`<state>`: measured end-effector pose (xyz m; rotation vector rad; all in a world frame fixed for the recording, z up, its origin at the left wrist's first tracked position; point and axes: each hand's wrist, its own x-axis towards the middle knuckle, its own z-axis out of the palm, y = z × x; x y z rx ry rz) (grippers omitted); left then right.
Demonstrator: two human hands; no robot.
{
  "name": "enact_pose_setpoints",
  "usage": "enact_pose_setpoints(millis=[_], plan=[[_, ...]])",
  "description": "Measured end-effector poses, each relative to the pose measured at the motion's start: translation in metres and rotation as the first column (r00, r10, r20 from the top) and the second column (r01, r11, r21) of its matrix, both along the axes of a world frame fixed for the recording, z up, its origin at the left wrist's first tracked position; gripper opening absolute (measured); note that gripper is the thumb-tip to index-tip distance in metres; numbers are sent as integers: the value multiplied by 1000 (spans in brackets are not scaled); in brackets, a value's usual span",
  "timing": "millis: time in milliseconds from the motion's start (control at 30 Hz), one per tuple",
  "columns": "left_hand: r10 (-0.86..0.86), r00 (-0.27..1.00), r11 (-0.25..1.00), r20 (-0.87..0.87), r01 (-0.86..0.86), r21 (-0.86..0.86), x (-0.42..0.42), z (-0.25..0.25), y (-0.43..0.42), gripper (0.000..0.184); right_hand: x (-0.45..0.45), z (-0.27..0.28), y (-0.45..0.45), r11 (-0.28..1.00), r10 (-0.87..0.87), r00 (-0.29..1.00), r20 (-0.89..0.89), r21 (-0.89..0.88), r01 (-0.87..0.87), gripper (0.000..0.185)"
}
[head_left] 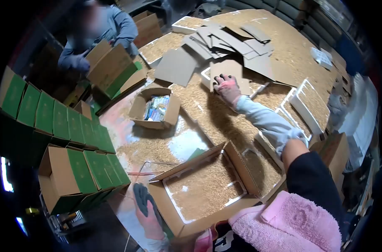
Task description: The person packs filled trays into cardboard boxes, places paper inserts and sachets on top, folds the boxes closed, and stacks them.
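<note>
One brown cardboard sheet (226,66) sits under the gloved right hand (227,89) at the far side of a table (184,146) strewn with tan flakes (287,35); the fingers bend across it, slightly spread, but whether the thumb pinches it from below cannot be told. Loose cardboard sheets (258,65) lie heaped just beyond. The gloved left hand (146,210), fingers straight and close together, is beside the outer wall of an open carton (216,220), its walls surrounding a white-edged bed of flakes. Nearby, a small box (174,112) holds colourful packets (158,105). Green-and-brown cartons (43,112) line the left, while another person (125,29) in blue-grey sleeves stands behind an upright carton (111,69). A pink towel (302,216) fills the lower right.
</note>
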<state>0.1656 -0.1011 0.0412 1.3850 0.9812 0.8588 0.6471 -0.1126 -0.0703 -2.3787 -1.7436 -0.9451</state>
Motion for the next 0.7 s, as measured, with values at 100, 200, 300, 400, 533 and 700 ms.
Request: enact_pose_setpoints(millis=[100, 200, 300, 400, 533, 700], plan=[[13, 940, 906, -340, 133, 403, 39, 33, 51, 57, -48, 76, 21, 995, 102, 989, -112, -11, -104, 16], [418, 666, 407, -618, 471, 783, 91, 32, 113, 68, -95, 153, 48, 711, 668, 726, -163, 430, -557, 17], [339, 691, 474, -638, 461, 751, 101, 34, 169, 51, -110, 157, 103, 421, 831, -18, -556, 649, -634, 25], [295, 728, 751, -619, 223, 621, 72, 47, 163, 27, -87, 40, 206, 695, 689, 260, -676, 514, -503, 41], [383, 826, 843, -414, -130, 521, 12, 43, 141, 27, -97, -42, 235, 780, 235, 818, -525, -401, -481, 34], [420, 899, 874, -125, -363, 323, -55, 41, 94, 26, -82, 16, 196, 852, 455, 801, -390, -70, -518, 24]])
